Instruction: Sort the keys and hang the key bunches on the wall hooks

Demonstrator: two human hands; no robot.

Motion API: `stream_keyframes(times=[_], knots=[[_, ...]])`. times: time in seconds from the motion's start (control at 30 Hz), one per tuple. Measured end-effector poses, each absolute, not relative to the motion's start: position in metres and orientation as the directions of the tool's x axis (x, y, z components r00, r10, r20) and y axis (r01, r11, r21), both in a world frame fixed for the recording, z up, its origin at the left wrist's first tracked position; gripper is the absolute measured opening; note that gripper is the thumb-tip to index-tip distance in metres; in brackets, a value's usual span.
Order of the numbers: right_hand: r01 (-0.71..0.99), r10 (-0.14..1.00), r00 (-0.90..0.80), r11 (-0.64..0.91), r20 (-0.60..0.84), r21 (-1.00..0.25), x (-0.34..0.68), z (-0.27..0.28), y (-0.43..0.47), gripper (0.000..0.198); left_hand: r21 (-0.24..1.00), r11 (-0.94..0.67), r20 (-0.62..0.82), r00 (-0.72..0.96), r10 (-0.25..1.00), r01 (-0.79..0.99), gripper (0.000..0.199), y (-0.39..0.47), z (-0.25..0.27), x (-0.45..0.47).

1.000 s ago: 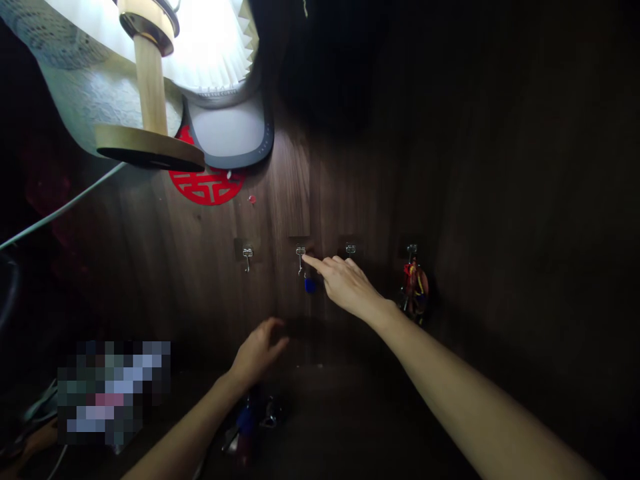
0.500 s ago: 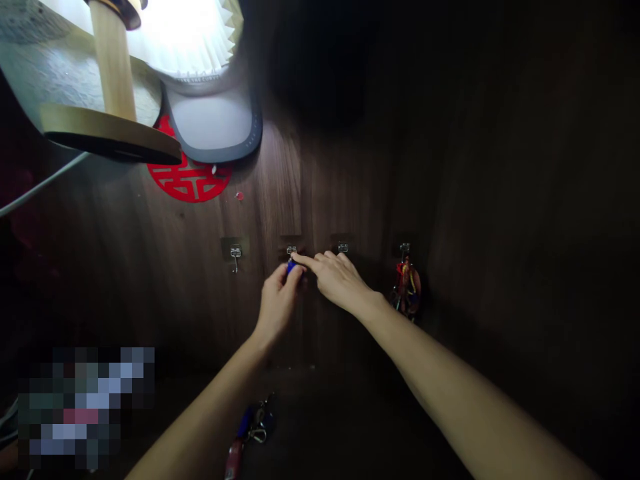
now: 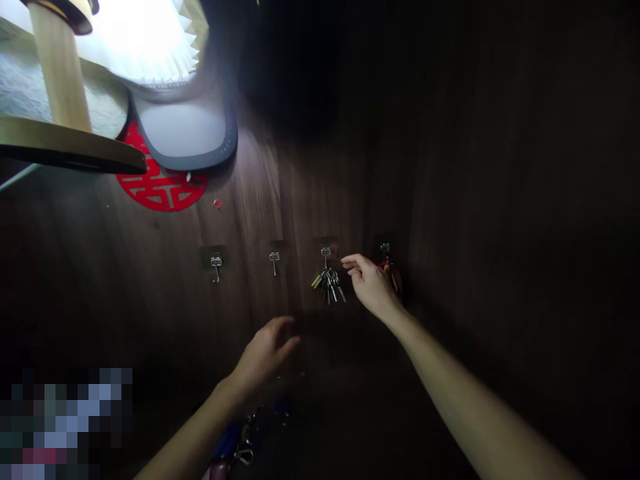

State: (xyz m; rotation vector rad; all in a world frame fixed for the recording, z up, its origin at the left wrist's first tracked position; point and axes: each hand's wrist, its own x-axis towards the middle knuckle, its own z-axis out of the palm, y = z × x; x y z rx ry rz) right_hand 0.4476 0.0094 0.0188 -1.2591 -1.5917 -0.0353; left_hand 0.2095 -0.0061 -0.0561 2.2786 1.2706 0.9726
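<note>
My left hand (image 3: 267, 350) is low in front of the wood panel, fingers curved with a gap to the thumb and nothing visible in them. Below it, a small dark blue item (image 3: 283, 405) lies on the dark lower surface. My right hand (image 3: 371, 283) is open between the two right-hand hooks, its fingertips just right of a bunch of keys (image 3: 329, 285). Those keys hang from the third hook (image 3: 326, 252). A bare second hook (image 3: 275, 260) is to their left. Partly behind my right hand hangs a reddish bundle (image 3: 393, 273) on the rightmost hook (image 3: 385, 247).
At far left is another bare hook (image 3: 216, 265). A lit lamp (image 3: 55, 73) with a wooden stem, a cap (image 3: 185, 130) and a red paper-cut (image 3: 165, 193) fill the upper left. Key rings with a carabiner (image 3: 245, 456) lie below my left forearm.
My left hand has dropped away from the second hook and no longer holds the blue item, now seen below. My right hand has moved right, uncovering the hanging keys. The view has shifted.
</note>
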Motion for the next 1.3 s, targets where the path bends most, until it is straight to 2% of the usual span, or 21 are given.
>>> stream_keyframes(times=[0.1, 0.17, 0.27, 0.4, 0.5, 0.63, 0.7, 0.77, 0.87, 1.07, 1.3], knots=[[0.652, 0.744, 0.09, 0.458, 0.662, -0.604, 0.446, 0.003, 0.022, 0.042, 0.68, -0.633, 0.617, 0.177, 0.767, 0.37, 0.044, 0.01, -0.024, 0.265], [0.642, 0.759, 0.056, 0.47, 0.649, -0.605, 0.444, -0.005, 0.026, 0.042, 0.727, -0.628, 0.627, 0.106, 0.772, 0.279, 0.052, 0.017, -0.012, 0.297], [0.639, 0.766, 0.028, 0.48, 0.642, -0.602, 0.447, -0.008, 0.022, 0.041, 0.858, -0.504, 0.507, -0.012, 0.862, 0.099, 0.058, 0.024, -0.007, 0.327], [0.681, 0.772, -0.05, 0.49, 0.634, -0.543, 0.458, 0.003, 0.006, 0.04, 0.932, -0.348, 0.358, 0.106, 0.927, -0.104, 0.031, 0.026, -0.009, 0.337], [0.787, 0.762, -0.071, 0.439, 0.644, -0.433, 0.464, 0.019, -0.003, 0.039, 0.95, -0.221, 0.266, 0.2, 0.943, -0.223, 0.023, 0.025, -0.011, 0.338], [0.914, 0.711, -0.126, 0.355, 0.692, -0.197, 0.464, 0.036, -0.004, 0.054, 0.938, -0.093, 0.183, 0.25, 0.951, -0.334, 0.024, 0.025, -0.013, 0.339], [0.943, 0.714, -0.204, 0.328, 0.67, -0.062, 0.462, 0.04, -0.002, 0.059, 0.93, -0.063, 0.162, 0.249, 0.955, -0.363, 0.022, 0.026, -0.013, 0.34], [0.95, 0.723, -0.247, 0.313, 0.645, 0.013, 0.46, 0.04, 0.0, 0.059, 0.925, -0.045, 0.143, 0.237, 0.961, -0.378, 0.017, 0.028, -0.011, 0.341], [0.949, 0.737, -0.247, 0.314, 0.629, 0.005, 0.46, 0.04, 0.0, 0.058, 0.923, -0.018, 0.116, 0.234, 0.965, -0.385, 0.01, 0.028, -0.005, 0.341], [0.954, 0.791, -0.205, 0.292, 0.577, -0.061, 0.463, 0.048, -0.007, 0.057, 0.934, 0.02, 0.09, 0.289, 0.953, -0.358, 0.01, 0.016, 0.011, 0.336], [0.955, 0.789, -0.254, 0.297, 0.559, 0.014, 0.461, 0.047, -0.005, 0.057, 0.978, -0.013, 0.087, 0.357, 0.93, -0.207, 0.012, 0.008, 0.034, 0.32]])
